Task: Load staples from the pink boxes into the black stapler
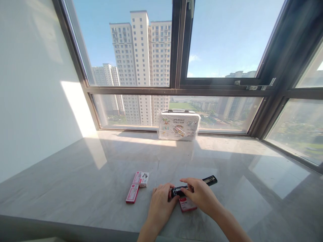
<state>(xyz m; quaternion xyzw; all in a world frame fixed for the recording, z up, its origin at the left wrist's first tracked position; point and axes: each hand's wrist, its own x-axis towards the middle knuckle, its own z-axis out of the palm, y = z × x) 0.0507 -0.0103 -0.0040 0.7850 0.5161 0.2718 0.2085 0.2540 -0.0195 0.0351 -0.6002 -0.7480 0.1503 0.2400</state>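
Note:
A black stapler (209,180), folded open, lies slanted over the stone sill, its long arm reaching out to the right. At its left end, my left hand (163,199) is closed with thumb and fingers around the black body. My right hand (200,194) pinches the middle of the same stapler, with the thumb and fingertips on its dark part. Partly under the stapler and my right hand is a red and white staple box (188,205). Whether a staple strip is between my fingers is too small to tell.
Left of my hands lie two flat red and white boxes (132,194), with a small white box (144,179) beside them. A plastic-wrapped white case (179,126) with printed cartoons stands against the window. The sill's front edge (75,224) runs nearby.

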